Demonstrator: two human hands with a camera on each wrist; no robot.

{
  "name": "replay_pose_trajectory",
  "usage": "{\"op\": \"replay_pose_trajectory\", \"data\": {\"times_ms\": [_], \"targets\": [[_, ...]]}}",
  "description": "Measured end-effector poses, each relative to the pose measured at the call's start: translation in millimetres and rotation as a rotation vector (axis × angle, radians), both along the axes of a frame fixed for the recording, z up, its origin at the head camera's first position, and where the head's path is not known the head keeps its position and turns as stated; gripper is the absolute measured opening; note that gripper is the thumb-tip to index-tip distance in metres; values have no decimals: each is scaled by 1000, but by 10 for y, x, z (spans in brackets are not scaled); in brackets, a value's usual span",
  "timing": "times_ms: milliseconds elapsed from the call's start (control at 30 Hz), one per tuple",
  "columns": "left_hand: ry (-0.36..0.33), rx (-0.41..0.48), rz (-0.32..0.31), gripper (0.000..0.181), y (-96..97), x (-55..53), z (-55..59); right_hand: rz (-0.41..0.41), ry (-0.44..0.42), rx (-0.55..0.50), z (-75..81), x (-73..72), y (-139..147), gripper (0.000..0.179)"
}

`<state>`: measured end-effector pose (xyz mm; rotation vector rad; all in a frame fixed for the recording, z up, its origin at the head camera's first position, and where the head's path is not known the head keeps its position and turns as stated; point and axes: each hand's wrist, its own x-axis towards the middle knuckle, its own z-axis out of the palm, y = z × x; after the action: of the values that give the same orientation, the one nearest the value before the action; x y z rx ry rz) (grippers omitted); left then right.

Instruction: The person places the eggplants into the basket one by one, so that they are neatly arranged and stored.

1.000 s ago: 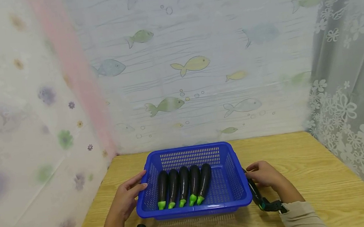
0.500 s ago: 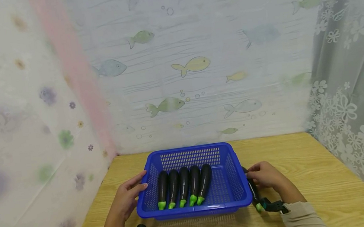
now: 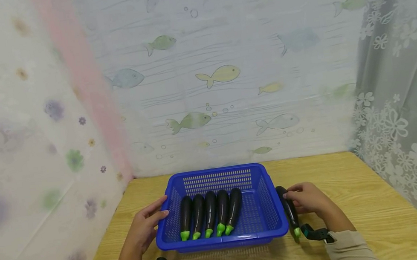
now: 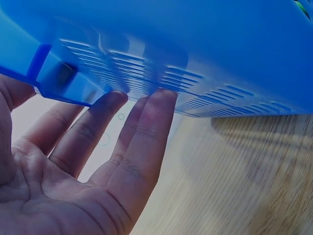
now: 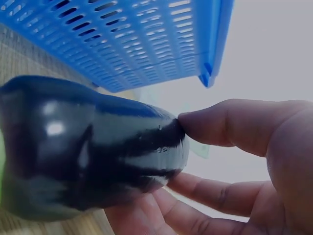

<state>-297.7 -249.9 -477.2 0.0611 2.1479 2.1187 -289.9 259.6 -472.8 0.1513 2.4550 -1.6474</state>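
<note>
A blue plastic basket [image 3: 221,239] stands on the table, with several dark eggplants [image 3: 210,213] lying side by side in its left and middle part, green stem ends toward me. My left hand [image 3: 144,225] holds the basket's left rim, thumb at the rim; in the left wrist view its fingers [image 4: 151,127] touch the slotted outer wall. Outside the basket, along its right wall, my right hand [image 3: 309,200] pinches another eggplant [image 3: 290,213] near its rounded far end. The right wrist view shows this eggplant [image 5: 98,147] between thumb and fingers, below the basket's side.
The wooden table [image 3: 355,199] extends to both sides of the basket. A fish-patterned sheet [image 3: 224,102] hangs behind it, a flowered sheet [image 3: 23,168] at left and a lace curtain [image 3: 408,124] at right. Each wrist carries a black camera mount [image 3: 313,234].
My right hand and its eggplant have moved slightly right, out from beside the basket wall, so more of the eggplant and its green stem shows. Left hand and basket stay put.
</note>
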Motion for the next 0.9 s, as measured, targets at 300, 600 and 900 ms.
{"op": "replay_pose_trajectory", "data": {"times_ms": [300, 600, 900], "targets": [[-7, 22, 6, 60, -8, -5, 7, 18, 40, -115, -2, -1, 73, 56], [6, 13, 8, 60, 0, -1, 9, -24, 64, -175, 31, -6, 106, 48], [-7, 24, 1, 61, 2, -3, -4, -1, 124, -205, 103, 7, 134, 62]]}}
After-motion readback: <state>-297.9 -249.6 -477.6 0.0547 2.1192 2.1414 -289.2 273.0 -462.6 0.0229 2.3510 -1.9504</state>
